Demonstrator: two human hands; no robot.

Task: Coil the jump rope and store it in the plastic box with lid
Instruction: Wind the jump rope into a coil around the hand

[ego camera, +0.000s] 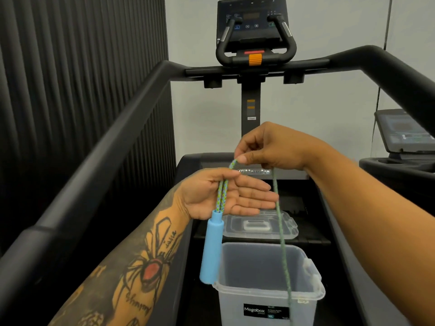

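The green-and-blue braided jump rope [281, 234] is doubled across the palm of my left hand [226, 196], pinned there by the thumb. A light blue handle [211, 248] dangles below that hand. My right hand [268, 149] pinches the top of the rope loop just above my left fingers. From it one strand drops straight down in front of the clear plastic box [268, 300], which stands open and empty on the treadmill belt. The clear lid [259, 225] lies flat just behind the box. The second handle is out of view.
I stand on a black treadmill with side rails [110, 142] on both sides and a console [253, 22] ahead. A second machine's screen [404, 130] sits at the right. A dark ribbed wall is on the left.
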